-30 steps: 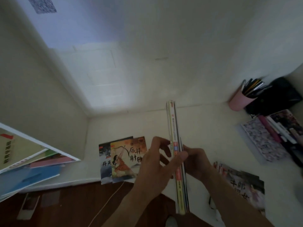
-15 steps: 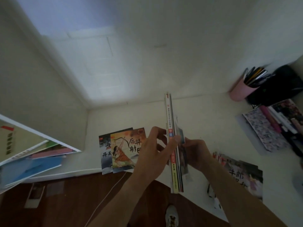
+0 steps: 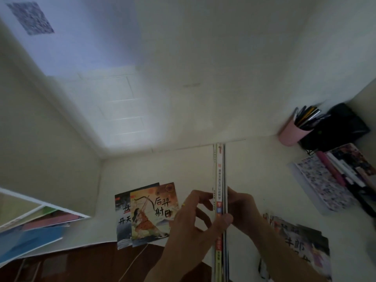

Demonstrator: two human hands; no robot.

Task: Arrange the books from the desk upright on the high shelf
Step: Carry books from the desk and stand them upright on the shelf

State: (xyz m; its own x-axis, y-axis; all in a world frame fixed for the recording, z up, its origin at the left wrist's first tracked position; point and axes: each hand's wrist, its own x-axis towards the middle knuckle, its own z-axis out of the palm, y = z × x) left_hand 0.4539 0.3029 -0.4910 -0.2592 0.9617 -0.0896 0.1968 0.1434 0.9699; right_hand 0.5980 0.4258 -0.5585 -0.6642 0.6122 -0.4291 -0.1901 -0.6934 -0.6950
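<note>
White desk [image 3: 162,171] under dim light: my left hand [image 3: 189,226] and right hand [image 3: 244,212] clamp a thin stack of paperbacks [image 3: 220,180] edge-up above it, light, floppy, slick-covered, best gripped mid-spine so none slide out.

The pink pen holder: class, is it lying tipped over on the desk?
No, the pink pen holder stands upright by the back wall on the desk, pens sticking out of its top.
</note>
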